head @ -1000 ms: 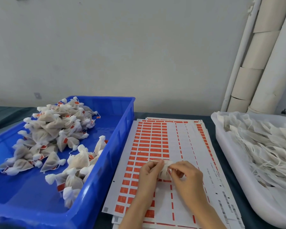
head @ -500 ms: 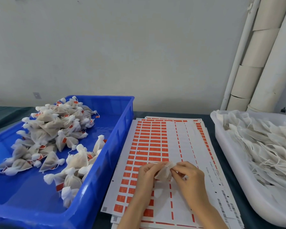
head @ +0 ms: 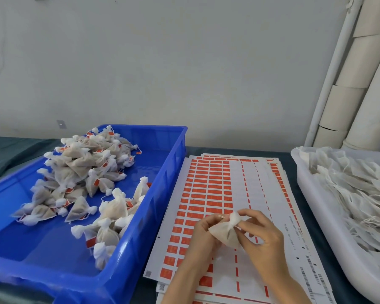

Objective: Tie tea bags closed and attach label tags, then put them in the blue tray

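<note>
The left hand (head: 203, 236) curls its fingers round the body of one tea bag (head: 223, 234) while the right hand (head: 264, 242) pinches its gathered neck, both just above the label sheets (head: 208, 187). To my eye, the tie wants cinching snug under the tuft, body held steady. One bag in hand; one blue tray (head: 177, 159) left, its tied bags (head: 83, 170) too heaped to count; one white tub (head: 309, 200) right.

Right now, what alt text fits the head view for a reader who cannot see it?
The left hand and right hand pinch a tea bag, its neck gathered, above sheets of orange labels. A blue tray of tied, tagged bags lies to the left, a white tub of flat bags to the right.
</note>
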Demonstrator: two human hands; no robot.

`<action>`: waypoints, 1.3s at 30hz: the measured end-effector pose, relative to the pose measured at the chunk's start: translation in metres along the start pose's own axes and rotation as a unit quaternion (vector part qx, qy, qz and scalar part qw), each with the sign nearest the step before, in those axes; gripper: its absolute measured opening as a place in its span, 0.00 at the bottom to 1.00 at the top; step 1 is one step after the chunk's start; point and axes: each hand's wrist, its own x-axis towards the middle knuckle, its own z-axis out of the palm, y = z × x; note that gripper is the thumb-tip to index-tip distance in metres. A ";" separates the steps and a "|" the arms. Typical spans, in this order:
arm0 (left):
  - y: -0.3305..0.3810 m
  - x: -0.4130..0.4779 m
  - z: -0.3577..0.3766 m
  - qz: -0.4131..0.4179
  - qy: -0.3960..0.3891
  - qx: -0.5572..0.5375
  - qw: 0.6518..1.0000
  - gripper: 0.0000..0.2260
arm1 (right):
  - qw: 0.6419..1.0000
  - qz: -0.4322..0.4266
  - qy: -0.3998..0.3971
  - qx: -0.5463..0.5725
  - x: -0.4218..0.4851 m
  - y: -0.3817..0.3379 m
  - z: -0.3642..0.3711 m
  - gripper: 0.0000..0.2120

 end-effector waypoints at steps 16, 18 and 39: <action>-0.008 -0.004 0.000 0.127 0.047 0.099 0.986 0.07 | 0.991 0.083 -0.105 -0.021 -0.008 0.016 0.009 0.08; -0.011 -0.007 0.005 0.158 0.012 0.155 0.975 0.04 | 0.989 0.093 -0.110 -0.018 -0.009 0.017 0.009 0.10; -0.013 -0.007 0.005 0.167 0.007 0.177 0.970 0.03 | 0.996 0.087 0.008 0.030 -0.001 0.003 -0.001 0.10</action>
